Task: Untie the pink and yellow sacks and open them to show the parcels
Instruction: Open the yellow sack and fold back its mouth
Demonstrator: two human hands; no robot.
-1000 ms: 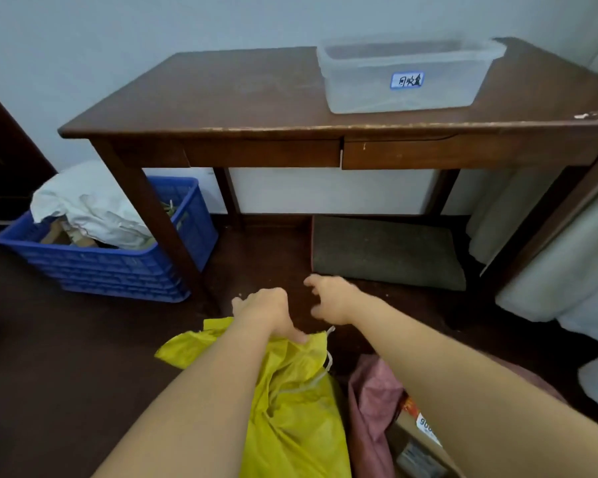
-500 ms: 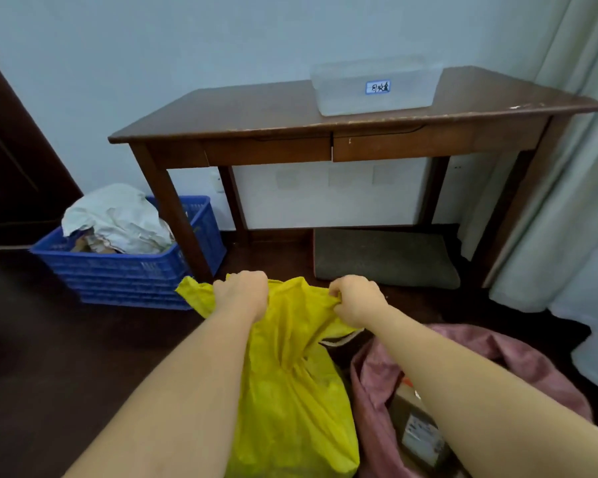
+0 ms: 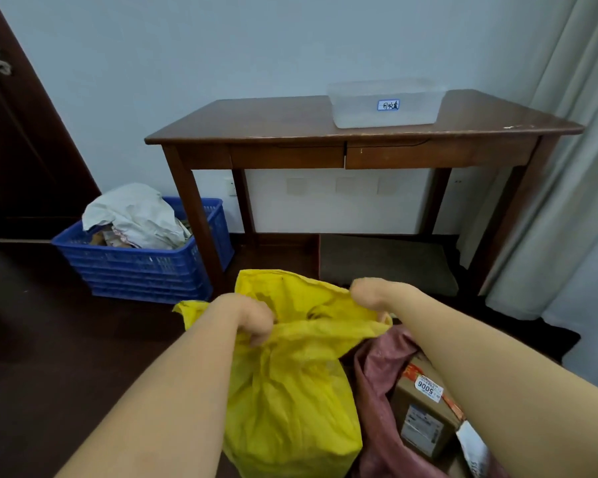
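Observation:
A yellow sack (image 3: 290,391) stands on the dark floor in front of me, its mouth pulled wide. My left hand (image 3: 252,317) grips the near left rim of the mouth. On the right rim, my right hand (image 3: 368,296) holds the yellow fabric with curled fingers. What lies inside the yellow sack is hidden by its folds. To its right a pink sack (image 3: 377,370) lies open, with a brown cardboard parcel (image 3: 425,419) bearing white labels showing inside it.
A blue plastic crate (image 3: 142,267) holding white wrapping stands at the left by the leg of a wooden desk (image 3: 290,132). A clear plastic bin (image 3: 384,103) sits on the desk. A dark mat (image 3: 384,262) lies under it; pale curtains (image 3: 560,201) hang at right.
Both hands took hold of the yellow sack's top and drew apart, widening its mouth. My view rose and pulled back, and more of the pink sack and its parcel shows.

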